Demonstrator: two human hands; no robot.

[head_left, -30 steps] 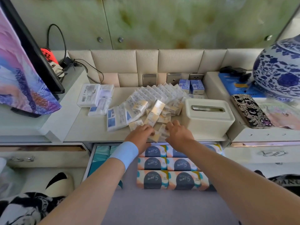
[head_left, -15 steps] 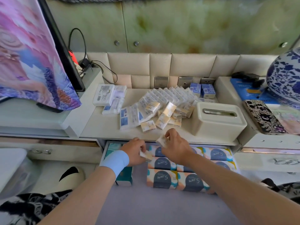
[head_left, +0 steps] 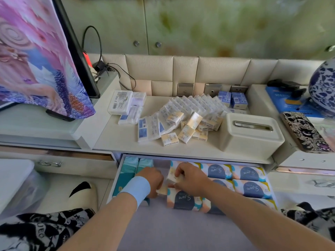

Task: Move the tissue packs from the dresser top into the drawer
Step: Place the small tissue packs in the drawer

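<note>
I have both hands down in the drawer (head_left: 115,178).
My right hand (head_left: 190,180) pinches a tissue pack (head_left: 172,178) at its ten o'clock; my left hand (head_left: 153,180) curls round a second pack (head_left: 161,190) at four o'clock.

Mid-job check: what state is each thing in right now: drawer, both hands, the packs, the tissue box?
Drawer: pulled open, partly filled.
Left hand: grips a lower pack inside the drawer.
Right hand: pinches an upper pack over the drawer.
Yellow packs: loose on the dresser top.
White packs: leaning in a row on the dresser top.
Tissue box: lid on.
</note>
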